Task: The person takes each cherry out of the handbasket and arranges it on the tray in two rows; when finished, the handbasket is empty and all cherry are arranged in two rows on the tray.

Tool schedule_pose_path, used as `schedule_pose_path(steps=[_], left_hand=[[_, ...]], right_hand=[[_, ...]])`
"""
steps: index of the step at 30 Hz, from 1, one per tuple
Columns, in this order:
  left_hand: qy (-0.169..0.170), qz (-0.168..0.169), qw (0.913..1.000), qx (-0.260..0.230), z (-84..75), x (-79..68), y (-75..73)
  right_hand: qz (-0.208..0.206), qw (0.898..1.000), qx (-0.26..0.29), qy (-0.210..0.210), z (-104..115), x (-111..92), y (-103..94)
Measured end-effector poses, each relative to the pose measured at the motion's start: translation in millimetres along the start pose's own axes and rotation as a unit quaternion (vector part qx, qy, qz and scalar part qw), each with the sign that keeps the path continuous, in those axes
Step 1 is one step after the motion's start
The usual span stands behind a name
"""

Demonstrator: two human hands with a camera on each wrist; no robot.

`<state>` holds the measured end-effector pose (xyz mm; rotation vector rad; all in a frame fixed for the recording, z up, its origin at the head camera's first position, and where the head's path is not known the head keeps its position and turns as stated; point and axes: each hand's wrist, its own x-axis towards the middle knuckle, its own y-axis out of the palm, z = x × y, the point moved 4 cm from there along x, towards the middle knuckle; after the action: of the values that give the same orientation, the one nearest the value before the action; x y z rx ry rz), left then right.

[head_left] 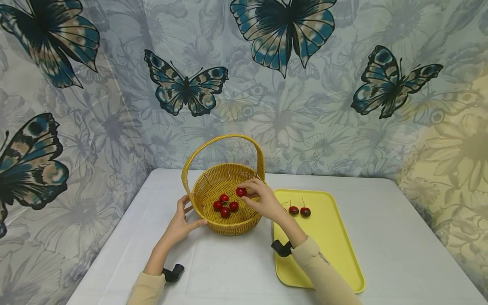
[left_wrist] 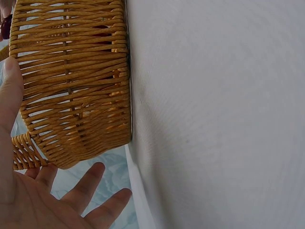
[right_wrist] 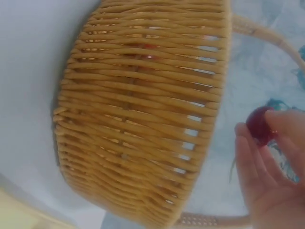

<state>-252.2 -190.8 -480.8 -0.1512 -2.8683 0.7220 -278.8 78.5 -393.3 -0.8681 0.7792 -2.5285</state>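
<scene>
A yellow wicker basket (head_left: 233,229) with a tall arched handle stands on the table, several red cherries (head_left: 225,212) on its floor. At the basket's left side, my left hand (head_left: 184,221) has its thumb against the rim and some fingers by the handle's base; two other fingers (left_wrist: 86,188) stretch out apart from the wicker. Over the basket's right part, my right hand (head_left: 264,202) pinches a dark red cherry (head_left: 241,192) between thumb and fingertips. This cherry (right_wrist: 259,125) shows above the rim in the right wrist view, a thin stem hanging below.
Right of the basket lies a yellow tray (head_left: 331,237), partly under my right forearm. Two dark cherries (head_left: 305,212) with upright stems sit near its far end; another stem shows beside my right wrist. Butterfly-patterned cloth (head_left: 305,127) hangs behind the white table (head_left: 389,237).
</scene>
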Motion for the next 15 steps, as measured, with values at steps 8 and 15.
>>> schedule_pose_path(steps=[8,15], left_hand=[[-0.001,0.000,1.0000,-0.001,-0.5,-1.1,-0.2],[-0.002,0.001,1.0000,0.002,-0.6,-1.1,0.7]], right_hand=[[-0.032,0.999,-0.001,0.015,2,-10,-11.4],[-0.045,0.998,-0.021,0.028,-9,-24,-24.5]])
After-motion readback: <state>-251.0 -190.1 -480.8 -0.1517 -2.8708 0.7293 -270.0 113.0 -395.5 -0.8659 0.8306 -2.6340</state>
